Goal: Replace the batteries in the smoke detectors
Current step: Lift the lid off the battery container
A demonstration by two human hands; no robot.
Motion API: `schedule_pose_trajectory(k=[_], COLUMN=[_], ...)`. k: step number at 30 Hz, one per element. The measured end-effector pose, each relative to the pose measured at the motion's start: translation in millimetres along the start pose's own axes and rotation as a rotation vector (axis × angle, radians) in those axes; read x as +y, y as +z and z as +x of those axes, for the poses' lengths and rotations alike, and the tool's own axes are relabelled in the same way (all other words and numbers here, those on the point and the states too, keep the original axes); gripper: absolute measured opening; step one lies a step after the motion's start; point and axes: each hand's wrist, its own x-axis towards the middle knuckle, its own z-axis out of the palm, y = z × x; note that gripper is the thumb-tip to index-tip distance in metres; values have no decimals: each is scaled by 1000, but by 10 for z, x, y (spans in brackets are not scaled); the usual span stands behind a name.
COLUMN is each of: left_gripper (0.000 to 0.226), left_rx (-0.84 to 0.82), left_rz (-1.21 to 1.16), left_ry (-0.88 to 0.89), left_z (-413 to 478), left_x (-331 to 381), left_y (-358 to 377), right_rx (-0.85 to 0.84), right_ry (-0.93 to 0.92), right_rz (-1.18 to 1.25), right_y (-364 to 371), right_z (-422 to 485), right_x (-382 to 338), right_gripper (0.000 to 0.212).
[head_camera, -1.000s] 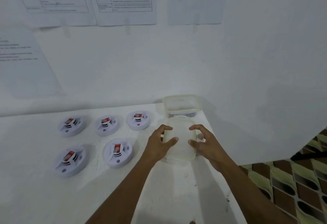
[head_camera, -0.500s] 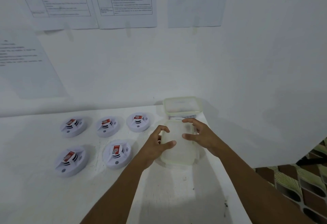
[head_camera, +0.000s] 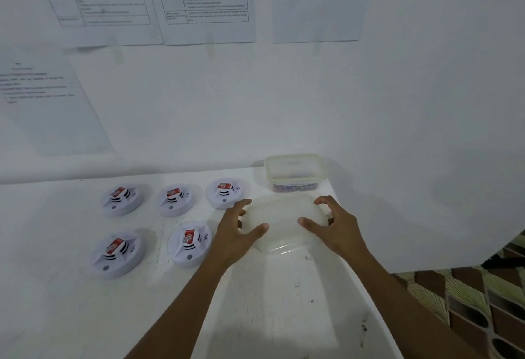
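Left hand [head_camera: 238,231]: curled over left edge of translucent tub [head_camera: 281,225], thumb laid on top.
Right hand [head_camera: 333,228]: curled round tub's right far corner, thumb on top.
Tub: between both hands, flat on white table [head_camera: 284,302]; contents not discernible.
Lidded box [head_camera: 294,170], green-rimmed: 12 o'clock of tub, just beyond it, small dark items inside.
Five smoke detectors [head_camera: 190,243]: 9 to 10 o'clock of left hand, three far, two near, nearest just beside wrist, untouched.
Printed sheets [head_camera: 207,1]: wall, 12 o'clock.
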Motion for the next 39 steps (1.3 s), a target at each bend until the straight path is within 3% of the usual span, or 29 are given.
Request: schedule_pose_trajectory(k=[4, 8, 13, 17, 22, 28, 31, 35, 39], left_gripper=[64, 68, 44, 25, 22, 25, 32, 30, 68], left_rx=[47, 133, 185, 208, 234, 172, 139, 58, -26], left_rz=[42, 33, -47, -128, -206, -498, -437, -129, 77], left_ry=[-17, -64, -50, 18, 127, 167, 165, 189, 213], left_z=[-54, -43, -81, -43, 34, 40, 35, 24, 32], left_x=[14, 55, 156, 311, 518, 496, 398, 248, 61], left_y=[-4, 1, -55, -155, -306, -260, -215, -135, -83], right_rx=[7, 15, 84, 143, 132, 13, -21, -52, -16], right_ry=[2, -3, -14, -67, -36, 48, 34, 12, 45], right_rz=[-32, -3, 34, 94, 392, 873, 774, 512, 502], right_y=[-65, -150, -270, -402, -529, -544, -496, -403, -385], right_z=[-70, -115, -151, -106, 5, 50, 86, 71, 46], right_x=[39, 52, 13, -100, -300, -382, -231, -24, 137], right_gripper=[48, 28, 12, 17, 47, 25, 34, 50, 48])
